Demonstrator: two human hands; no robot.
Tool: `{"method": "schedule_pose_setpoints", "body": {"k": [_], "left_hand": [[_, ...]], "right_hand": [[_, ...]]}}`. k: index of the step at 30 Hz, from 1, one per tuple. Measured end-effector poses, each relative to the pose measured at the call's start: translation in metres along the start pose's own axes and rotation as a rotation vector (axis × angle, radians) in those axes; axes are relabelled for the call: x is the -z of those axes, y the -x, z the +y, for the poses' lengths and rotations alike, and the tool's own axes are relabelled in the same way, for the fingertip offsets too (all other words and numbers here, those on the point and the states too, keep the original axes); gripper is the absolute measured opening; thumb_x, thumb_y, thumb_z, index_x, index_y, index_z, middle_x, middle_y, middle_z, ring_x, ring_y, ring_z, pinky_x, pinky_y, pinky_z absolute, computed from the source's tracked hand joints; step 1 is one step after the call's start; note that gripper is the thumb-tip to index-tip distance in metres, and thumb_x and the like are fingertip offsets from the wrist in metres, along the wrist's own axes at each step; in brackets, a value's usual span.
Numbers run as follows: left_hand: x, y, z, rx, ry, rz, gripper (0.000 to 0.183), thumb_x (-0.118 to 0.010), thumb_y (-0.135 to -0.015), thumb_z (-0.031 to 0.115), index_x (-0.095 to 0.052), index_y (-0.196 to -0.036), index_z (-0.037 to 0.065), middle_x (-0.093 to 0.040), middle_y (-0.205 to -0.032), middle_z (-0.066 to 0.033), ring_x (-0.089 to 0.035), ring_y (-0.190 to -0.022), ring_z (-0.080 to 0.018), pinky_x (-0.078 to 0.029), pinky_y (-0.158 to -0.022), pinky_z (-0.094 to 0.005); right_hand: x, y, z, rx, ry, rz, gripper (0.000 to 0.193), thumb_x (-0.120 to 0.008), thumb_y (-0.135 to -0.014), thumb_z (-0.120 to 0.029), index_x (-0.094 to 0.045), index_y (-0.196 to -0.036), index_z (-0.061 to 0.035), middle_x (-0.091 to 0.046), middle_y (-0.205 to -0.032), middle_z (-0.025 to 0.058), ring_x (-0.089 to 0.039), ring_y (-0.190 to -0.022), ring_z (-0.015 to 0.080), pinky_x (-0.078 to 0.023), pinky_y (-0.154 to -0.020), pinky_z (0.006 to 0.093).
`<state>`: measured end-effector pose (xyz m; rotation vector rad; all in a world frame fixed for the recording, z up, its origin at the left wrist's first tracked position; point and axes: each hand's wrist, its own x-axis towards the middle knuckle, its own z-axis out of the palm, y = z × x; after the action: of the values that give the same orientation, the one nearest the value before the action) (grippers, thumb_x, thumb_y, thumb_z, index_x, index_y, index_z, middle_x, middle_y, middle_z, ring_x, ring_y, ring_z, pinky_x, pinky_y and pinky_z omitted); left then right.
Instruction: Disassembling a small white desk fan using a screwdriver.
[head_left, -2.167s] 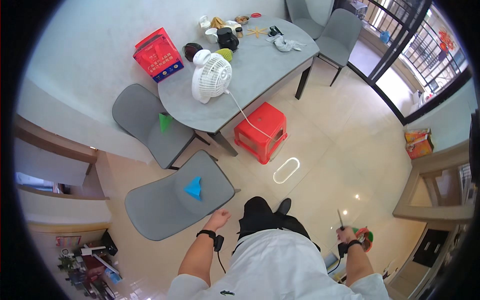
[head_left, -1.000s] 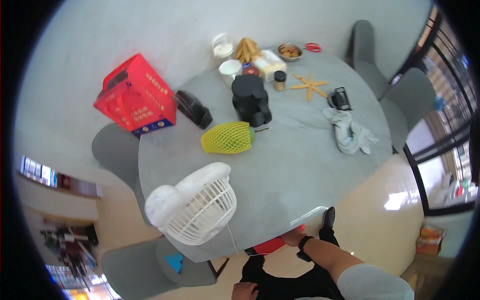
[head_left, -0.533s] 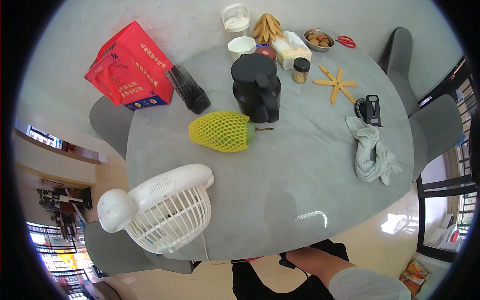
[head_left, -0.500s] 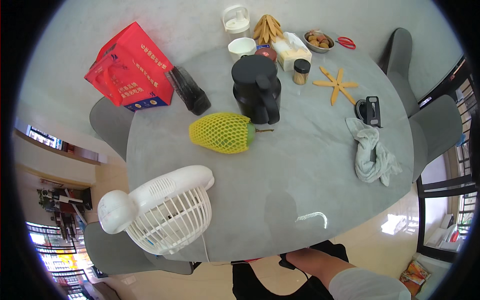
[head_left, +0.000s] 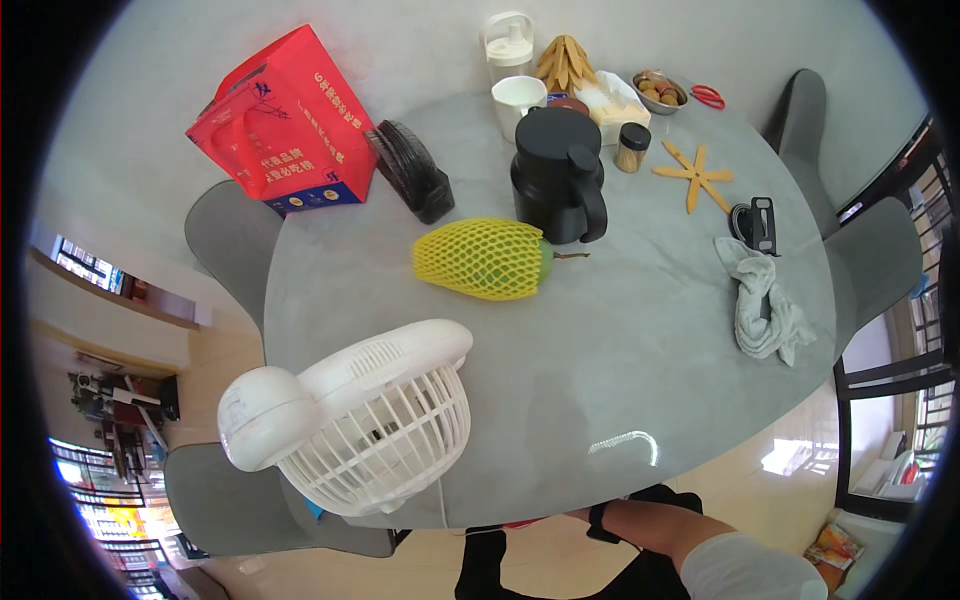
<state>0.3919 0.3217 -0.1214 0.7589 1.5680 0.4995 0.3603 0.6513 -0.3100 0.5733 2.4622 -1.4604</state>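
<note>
The right arm [head_left: 650, 520] comes in under the near edge of the table [head_left: 640, 370]. Its hand is hidden below that edge, so I cannot tell if it is open or closed. The left hand is not in view.

The fan [head_left: 350, 425] is the closest thing, on the near left of the table. It looks light, with a thin plastic cage that could bend. The round base looks best to hold.

Past the fan lies a fruit [head_left: 485, 260] in soft yellow net. The black jug [head_left: 557, 188] behind it is shut. The small bowl [head_left: 659, 92] at the far side holds brown nuts.
</note>
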Motion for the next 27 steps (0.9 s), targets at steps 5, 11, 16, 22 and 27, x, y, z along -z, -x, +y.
{"method": "schedule_pose_setpoints", "body": {"k": [5, 11, 16, 22, 27], "left_hand": [[0.049, -0.046, -0.069, 0.352, 0.362, 0.379, 0.028, -0.059, -0.104, 0.021, -0.066, -0.125, 0.004, -0.070, -0.100, -0.0130, -0.064, -0.094, -0.0235, -0.052, -0.089, -0.0383], [0.126, -0.055, -0.101, 0.155, 0.318, 0.573, 0.028, -0.059, -0.101, 0.016, -0.064, -0.125, 0.002, -0.070, -0.099, -0.0097, -0.064, -0.088, -0.0187, -0.054, -0.081, -0.0344], [0.181, -0.034, -0.058, 0.110, 0.390, 0.721, 0.028, -0.059, -0.101, 0.014, -0.064, -0.124, -0.001, -0.069, -0.094, -0.0100, -0.066, -0.086, -0.0195, -0.057, -0.080, -0.0350], [0.247, 0.004, -0.053, -0.037, 0.298, 1.266, 0.018, -0.059, -0.105, 0.014, -0.060, -0.109, -0.003, -0.065, -0.082, -0.0075, -0.061, -0.071, -0.0155, -0.055, -0.064, -0.0308], [0.325, 0.057, 0.032, -0.010, -0.101, 1.451, 0.020, -0.060, -0.105, 0.014, -0.062, -0.115, -0.003, -0.067, -0.095, -0.0108, -0.063, -0.087, -0.0178, -0.054, -0.081, -0.0310]], "right_hand": [[0.000, -0.005, 0.002, -0.039, 0.004, 0.071, 0.039, -0.051, -0.100, -0.026, -0.063, -0.131, -0.0057, -0.064, -0.134, 0.0235, -0.058, -0.127, 0.0421, -0.042, -0.110, 0.0524], [-0.003, 0.000, 0.008, -0.058, -0.024, 0.108, 0.039, -0.053, -0.099, -0.026, -0.063, -0.130, -0.0054, -0.065, -0.133, 0.0235, -0.059, -0.125, 0.0423, -0.044, -0.108, 0.0525], [-0.032, 0.025, 0.021, -0.164, 0.118, -0.081, 0.036, -0.055, -0.097, -0.025, -0.068, -0.123, -0.0044, -0.069, -0.123, 0.0231, -0.064, -0.115, 0.0424, -0.049, -0.100, 0.0529], [-0.059, 0.082, 0.061, -0.086, 0.275, -0.792, 0.035, -0.057, -0.095, -0.025, -0.074, -0.111, -0.0006, -0.073, -0.115, 0.0227, -0.070, -0.104, 0.0418, -0.056, -0.087, 0.0499], [-0.050, 0.093, 0.090, -0.006, 0.219, -0.847, 0.030, -0.057, -0.090, -0.021, -0.075, -0.103, -0.0008, -0.073, -0.104, 0.0216, -0.071, -0.096, 0.0381, -0.055, -0.082, 0.0490]]}}
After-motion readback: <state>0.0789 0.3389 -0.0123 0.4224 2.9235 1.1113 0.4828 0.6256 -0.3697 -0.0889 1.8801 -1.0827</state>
